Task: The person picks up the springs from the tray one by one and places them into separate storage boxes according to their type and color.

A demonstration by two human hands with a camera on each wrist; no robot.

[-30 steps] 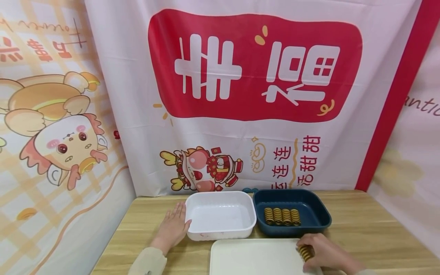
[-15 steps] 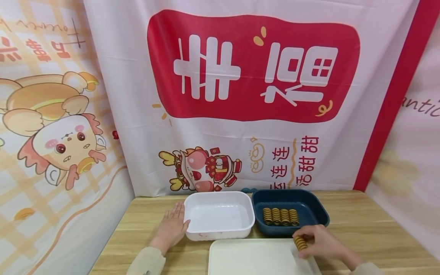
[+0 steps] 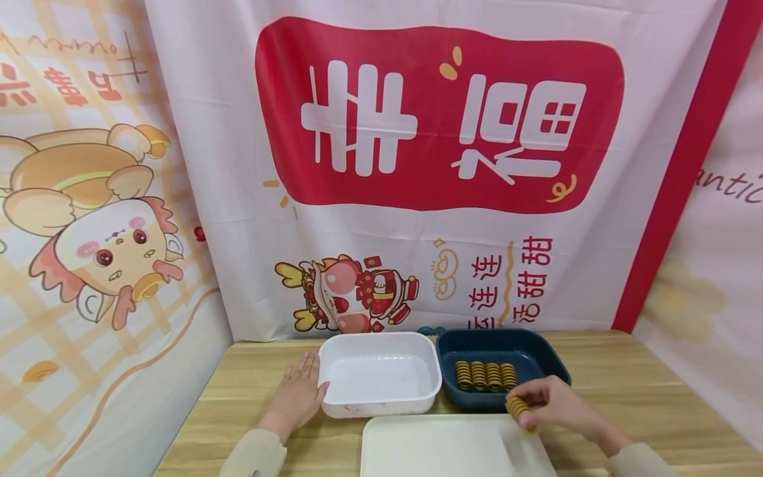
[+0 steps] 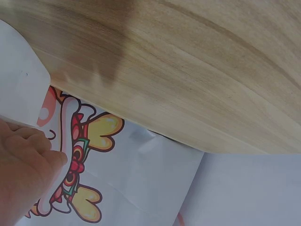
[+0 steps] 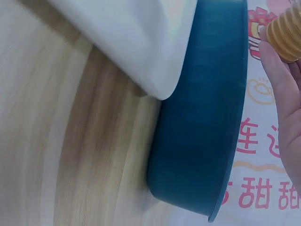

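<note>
In the head view my right hand [image 3: 560, 405] pinches a gold-brown coil spring [image 3: 520, 412] between thumb and fingers. The spring is tilted, above the far right corner of the cream tray [image 3: 441, 444] and close to the front wall of the dark blue bin [image 3: 539, 371]. Several matching coil springs [image 3: 485, 375] stand in a row inside that bin. The right wrist view shows the held spring [image 5: 284, 35] raised beyond the blue bin's rim. My left hand [image 3: 298, 391] rests with straight fingers along the left side of the white bin [image 3: 381, 403], thumb at its rim.
The white and blue bins sit side by side on the wooden table [image 3: 632, 384], behind the cream tray. A printed cloth [image 3: 441, 225] hangs at the table's back edge, with more printed cloth at both sides. A small teal object [image 3: 433, 330] shows behind the bins.
My right hand has lifted the spring from the tray's right side and moved up and toward the blue bin. The left hand keeps its place at the white bin.
</note>
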